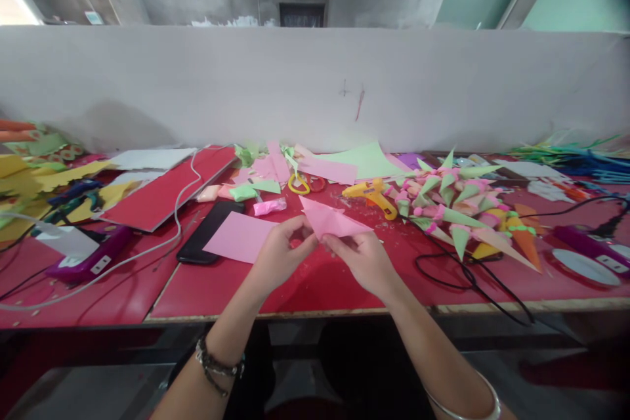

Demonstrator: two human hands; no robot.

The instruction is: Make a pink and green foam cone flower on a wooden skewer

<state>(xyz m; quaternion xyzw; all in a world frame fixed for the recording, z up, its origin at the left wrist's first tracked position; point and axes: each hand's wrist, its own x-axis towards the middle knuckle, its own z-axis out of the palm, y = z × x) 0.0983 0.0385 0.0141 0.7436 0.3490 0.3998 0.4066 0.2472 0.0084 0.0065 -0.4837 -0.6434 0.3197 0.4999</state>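
Observation:
Both my hands hold one folded pink paper (331, 220) just above the red table (315, 285). My left hand (280, 256) pinches its left corner with closed fingers. My right hand (364, 261) grips its lower right edge, fingers curled. A flat pink sheet (241, 236) lies on the table just left of my left hand, partly over a black phone (209, 233).
A yellow glue gun (371, 193) and yellow-handled scissors (298, 184) lie behind the paper. A pile of green and pink paper cones (453, 203) sits at the right with black cables (467, 275). Red boards, white cable and coloured paper scraps fill the left. A grey partition wall stands behind.

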